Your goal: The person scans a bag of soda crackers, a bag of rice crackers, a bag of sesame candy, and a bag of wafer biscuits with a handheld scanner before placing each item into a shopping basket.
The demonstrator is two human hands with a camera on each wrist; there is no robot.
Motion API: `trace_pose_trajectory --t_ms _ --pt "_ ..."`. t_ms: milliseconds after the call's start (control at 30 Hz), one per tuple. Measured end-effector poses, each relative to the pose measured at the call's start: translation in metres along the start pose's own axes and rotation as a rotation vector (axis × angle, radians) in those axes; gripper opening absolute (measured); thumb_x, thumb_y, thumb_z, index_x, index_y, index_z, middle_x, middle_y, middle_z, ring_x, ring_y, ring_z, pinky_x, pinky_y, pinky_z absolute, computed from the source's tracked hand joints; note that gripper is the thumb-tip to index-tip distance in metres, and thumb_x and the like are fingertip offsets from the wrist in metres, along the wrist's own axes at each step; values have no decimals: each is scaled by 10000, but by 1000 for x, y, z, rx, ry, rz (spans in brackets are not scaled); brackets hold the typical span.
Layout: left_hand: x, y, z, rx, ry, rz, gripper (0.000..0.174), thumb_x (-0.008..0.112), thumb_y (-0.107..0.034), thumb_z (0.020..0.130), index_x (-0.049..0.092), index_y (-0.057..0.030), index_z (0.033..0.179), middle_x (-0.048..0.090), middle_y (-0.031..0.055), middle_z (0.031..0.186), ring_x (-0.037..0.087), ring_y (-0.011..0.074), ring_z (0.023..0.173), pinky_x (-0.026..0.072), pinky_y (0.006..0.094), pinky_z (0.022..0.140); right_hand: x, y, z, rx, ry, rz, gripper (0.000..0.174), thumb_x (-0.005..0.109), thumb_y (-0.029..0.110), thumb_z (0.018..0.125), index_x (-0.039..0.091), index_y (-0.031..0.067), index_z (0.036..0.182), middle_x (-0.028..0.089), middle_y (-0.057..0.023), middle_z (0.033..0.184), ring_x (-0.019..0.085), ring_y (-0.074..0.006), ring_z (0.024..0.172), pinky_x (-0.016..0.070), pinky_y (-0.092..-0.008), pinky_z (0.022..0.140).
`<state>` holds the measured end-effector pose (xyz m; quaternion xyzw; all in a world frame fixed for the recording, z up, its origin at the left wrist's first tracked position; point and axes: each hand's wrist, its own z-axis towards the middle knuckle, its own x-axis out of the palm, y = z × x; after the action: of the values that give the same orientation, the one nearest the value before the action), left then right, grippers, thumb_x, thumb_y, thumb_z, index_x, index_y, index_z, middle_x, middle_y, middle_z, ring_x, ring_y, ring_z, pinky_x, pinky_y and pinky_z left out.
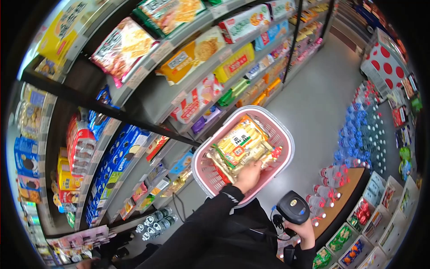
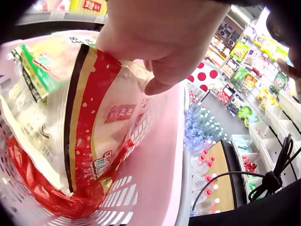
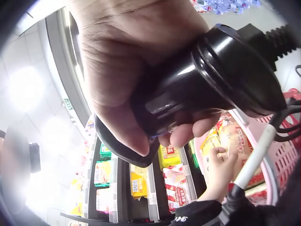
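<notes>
My left hand point(image 1: 248, 177) reaches down into a pink plastic basket point(image 1: 290, 143) piled with snack packets. In the left wrist view its fingers pinch the top edge of a cream snack bag point(image 2: 115, 125) with a red and black band, which stands tilted against other packets. A yellow snack packet point(image 1: 237, 141) lies on the pile just beyond the fingers. My right hand point(image 1: 304, 231) grips a black barcode scanner point(image 1: 292, 207) by its handle, to the right of the basket. From the right wrist, the fingers show wrapped round the scanner's handle point(image 3: 178, 89).
Shelves of boxed biscuits and snacks point(image 1: 190, 54) rise along the left, close to the basket. Bottled drinks point(image 1: 358, 134) crowd the floor at right, beside a wooden ledge point(image 1: 342, 201) and snack bins point(image 1: 358, 215). A black cable point(image 2: 230, 174) hangs near the basket.
</notes>
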<state>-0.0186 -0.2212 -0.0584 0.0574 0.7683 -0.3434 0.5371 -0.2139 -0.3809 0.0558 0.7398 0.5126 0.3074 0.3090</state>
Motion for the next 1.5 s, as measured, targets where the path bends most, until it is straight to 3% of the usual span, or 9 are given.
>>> trace_pose_trajectory --t_ms 133,200,233,267,400,467,533,933,1500 --pt "31 6 4 -34 -23 -41 107 425 -84 772 445 -18 854 516 192 841 551 328 759 446 419 644 -14 -17 -5 33 -38 -58 502 700 -12 573 503 -8 1035 587 -54 889 561 -129 756 466 -275 681" --pt "32 7 1 -18 -22 -51 141 416 -91 777 459 -15 889 512 187 879 544 322 821 446 406 698 -5 -13 -4 -62 -65 -49 313 639 -27 618 538 -22 914 565 -65 665 554 -151 558 462 -270 533" --pt "37 6 0 -45 0 -55 161 417 -95 777 465 -15 908 502 190 916 530 323 865 438 399 735 8 4 -5 -46 -84 -48 308 633 -26 622 538 -23 915 565 -72 661 555 -151 554 459 -266 529" --pt "41 6 -2 -64 27 -63 181 418 -99 777 471 -14 928 492 194 952 516 323 910 431 393 773 13 26 -16 116 -64 -131 439 633 -33 655 494 7 1069 563 -55 925 531 -141 797 436 -261 694" --pt "43 9 -7 -50 123 -214 241 429 -99 768 502 -23 984 452 195 1046 453 329 1016 397 389 845 32 36 -7 31 -13 -230 424 624 -1 677 489 11 1078 556 -67 937 528 -149 808 436 -272 717" --pt "38 11 -12 -35 39 -208 262 444 -93 757 509 -23 1002 471 185 1014 476 331 979 408 385 823 35 30 3 -22 66 -314 429 625 13 683 483 13 1087 555 -74 943 528 -157 812 438 -285 728" --pt "10 11 -18 -4 99 -373 227 455 -81 745 536 -29 950 501 181 954 505 333 923 417 384 792 41 18 16 -47 83 -134 316 632 -26 622 535 -26 923 566 -74 660 552 -148 543 455 -263 524" --pt "-120 83 -94 12 -203 -507 161 485 -86 710 545 -19 844 556 175 763 546 351 742 435 423 644 117 28 41 -119 263 -259 359 622 -36 633 501 -17 971 557 -71 668 543 -147 532 450 -261 499" --pt "-162 209 -199 -266 -562 -542 216 496 -118 775 531 -42 975 592 114 810 587 236 712 458 322 628 221 44 23 -184 396 -400 354 655 -43 640 500 -9 956 573 -51 737 554 -108 568 463 -226 507"
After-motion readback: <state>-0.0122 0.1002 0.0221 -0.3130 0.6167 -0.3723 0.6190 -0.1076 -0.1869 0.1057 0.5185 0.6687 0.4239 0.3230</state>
